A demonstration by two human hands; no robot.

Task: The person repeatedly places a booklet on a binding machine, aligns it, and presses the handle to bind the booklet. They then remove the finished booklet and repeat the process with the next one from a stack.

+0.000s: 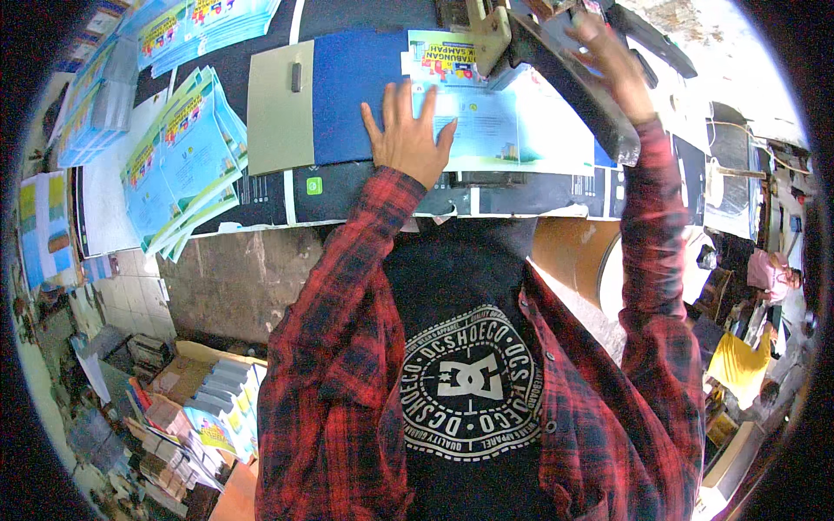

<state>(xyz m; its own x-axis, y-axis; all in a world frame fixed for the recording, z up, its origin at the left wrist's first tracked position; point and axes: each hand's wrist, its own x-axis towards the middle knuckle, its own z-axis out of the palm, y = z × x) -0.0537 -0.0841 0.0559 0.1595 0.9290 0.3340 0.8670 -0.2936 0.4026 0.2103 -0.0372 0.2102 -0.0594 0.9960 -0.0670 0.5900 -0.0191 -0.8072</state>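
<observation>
My left hand (408, 132) lies flat with its fingers spread, resting across the left edge of a printed light-blue sheet (486, 130) and a dark blue panel (343, 97). Next to the panel is a beige board (282, 108) with a small dark handle-like piece. Over the sheet's far part stands a machine with a beige head (479, 39) and a long dark arm (578, 100) slanting toward me. Beside that arm's right side, my right hand (608, 65) is raised and smeared by motion; whether it touches the arm cannot be made out.
Loose printed sheets (182, 156) fan out at the table's left, with another stack (204, 35) behind and a bundled pile (97, 104) at the far left. Below left, a box (221, 399) holds printed booklets. A round drum-like container (578, 260) stands under the table's right. Another person (769, 273) is at far right.
</observation>
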